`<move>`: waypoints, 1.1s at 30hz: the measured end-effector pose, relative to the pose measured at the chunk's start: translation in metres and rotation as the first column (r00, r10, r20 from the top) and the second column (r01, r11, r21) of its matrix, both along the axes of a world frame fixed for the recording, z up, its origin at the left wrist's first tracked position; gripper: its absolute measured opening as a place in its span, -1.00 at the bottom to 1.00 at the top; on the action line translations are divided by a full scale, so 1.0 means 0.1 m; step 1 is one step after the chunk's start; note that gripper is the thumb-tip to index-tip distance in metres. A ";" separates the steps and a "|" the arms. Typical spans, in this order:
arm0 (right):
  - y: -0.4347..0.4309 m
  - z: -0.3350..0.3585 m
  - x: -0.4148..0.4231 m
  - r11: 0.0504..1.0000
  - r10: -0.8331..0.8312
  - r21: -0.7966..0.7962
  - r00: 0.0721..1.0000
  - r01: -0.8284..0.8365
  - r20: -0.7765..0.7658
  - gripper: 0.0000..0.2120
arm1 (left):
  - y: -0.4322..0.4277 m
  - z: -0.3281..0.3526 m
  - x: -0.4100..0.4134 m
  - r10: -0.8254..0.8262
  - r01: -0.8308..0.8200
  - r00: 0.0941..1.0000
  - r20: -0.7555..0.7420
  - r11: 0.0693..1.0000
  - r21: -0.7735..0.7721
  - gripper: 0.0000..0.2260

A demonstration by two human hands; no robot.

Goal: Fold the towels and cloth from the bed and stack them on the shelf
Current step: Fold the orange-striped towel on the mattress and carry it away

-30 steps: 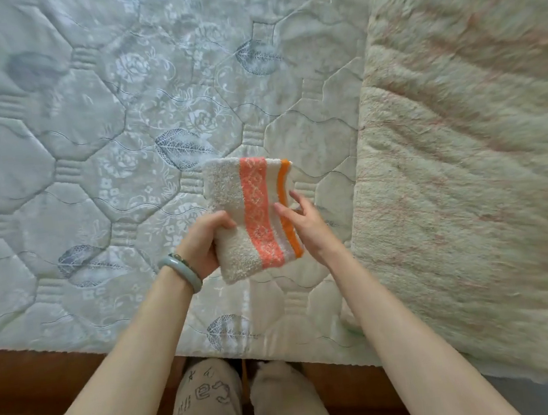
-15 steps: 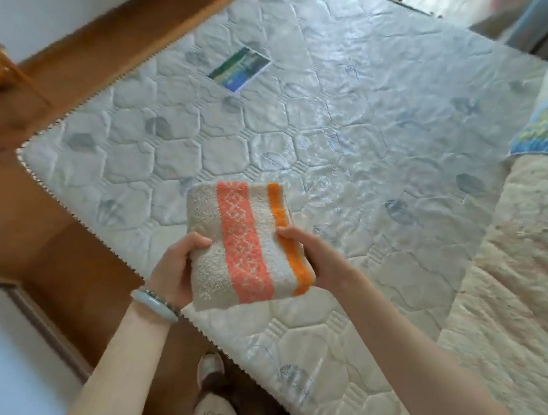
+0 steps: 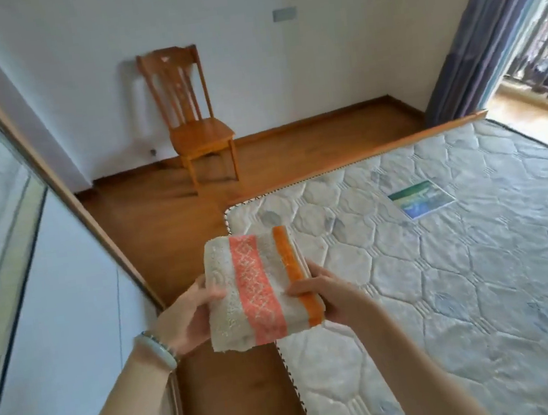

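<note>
Our left hand grips the left edge of the folded towel, thumb on top and the other fingers beneath, with a pale green bangle on that wrist. Our right hand clasps the towel's right edge the same way, the thumb lying across its narrow orange stripe. The towel is cream with a broad coral patterned band, and we hold it level in the air above the corner of the mattress and the wooden floor beside it. A small printed card lies flat on the quilted mattress, well apart from the towel. Farther off, a wooden chair stands against the white wall, and blue-grey curtains hang at the right.
</note>
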State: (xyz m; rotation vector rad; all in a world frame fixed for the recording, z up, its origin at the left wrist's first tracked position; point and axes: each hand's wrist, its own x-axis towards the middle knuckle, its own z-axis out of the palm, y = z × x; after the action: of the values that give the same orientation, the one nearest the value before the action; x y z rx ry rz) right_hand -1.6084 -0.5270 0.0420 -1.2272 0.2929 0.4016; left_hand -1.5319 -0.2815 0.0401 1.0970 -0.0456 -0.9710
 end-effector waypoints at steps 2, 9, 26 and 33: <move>0.21 0.09 0.44 0.998 0.055 -0.003 0.998 -0.055 0.012 -0.46 | 0.33 0.03 0.35 -0.033 0.035 0.998 0.048 0.999 -0.036 -0.33; 0.63 0.18 1.73 0.987 0.157 -0.033 0.988 -0.157 -0.008 -0.44 | 0.79 0.06 1.27 0.156 -0.155 0.988 -0.004 0.985 0.072 -0.30; 1.16 0.46 5.59 0.838 0.542 -0.096 0.840 -0.538 0.028 -0.48 | 1.19 0.35 4.21 0.579 -0.577 0.815 0.004 0.813 0.081 -0.42; 1.64 0.42 7.05 0.738 0.675 -0.090 0.732 -0.669 0.089 -0.49 | 1.54 0.34 5.47 0.720 -0.722 0.691 0.067 0.686 0.089 -0.62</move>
State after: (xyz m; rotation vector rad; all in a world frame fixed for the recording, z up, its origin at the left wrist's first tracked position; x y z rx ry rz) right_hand -0.9032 -0.3631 0.0840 -1.3816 -0.2721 0.9542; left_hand -0.9846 -0.1271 0.0736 1.0909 0.4072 -0.2325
